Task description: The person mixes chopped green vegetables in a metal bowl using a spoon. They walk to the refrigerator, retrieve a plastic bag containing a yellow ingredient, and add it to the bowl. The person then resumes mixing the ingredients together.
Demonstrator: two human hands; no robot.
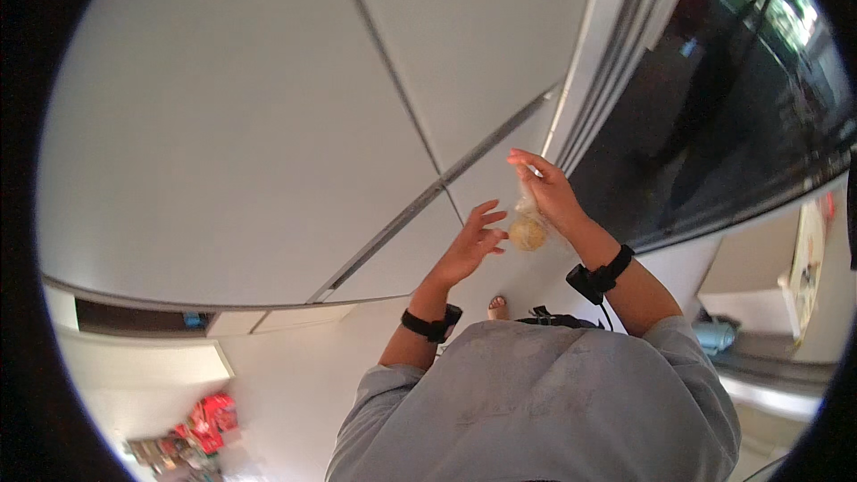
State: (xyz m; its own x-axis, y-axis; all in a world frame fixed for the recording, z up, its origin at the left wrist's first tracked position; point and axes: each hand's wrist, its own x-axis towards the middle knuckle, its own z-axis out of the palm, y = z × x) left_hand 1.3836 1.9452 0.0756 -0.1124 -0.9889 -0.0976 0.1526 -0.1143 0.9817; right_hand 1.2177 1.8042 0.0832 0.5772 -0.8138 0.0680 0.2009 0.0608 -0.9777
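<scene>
A round yellow item (527,234) sits in the bottom of a clear plastic bag (524,203); I cannot tell what it is. The bag hangs from my right hand (549,191), which grips its upper part between thumb and palm, with fingers pointing toward the cabinet. Just left of the yellow item is my left hand (477,241), fingers spread, holding nothing. Its fingertips are close to the bag, and whether they touch it is unclear. Both wrists wear black straps with small boxes.
Large white cabinet doors (221,134) with a grey metal strip (402,214) fill the front and left. A dark glass pane (696,114) in a pale frame stands at right. Red packages (214,418) lie lower left. A light-blue rolled object (715,336) is at right.
</scene>
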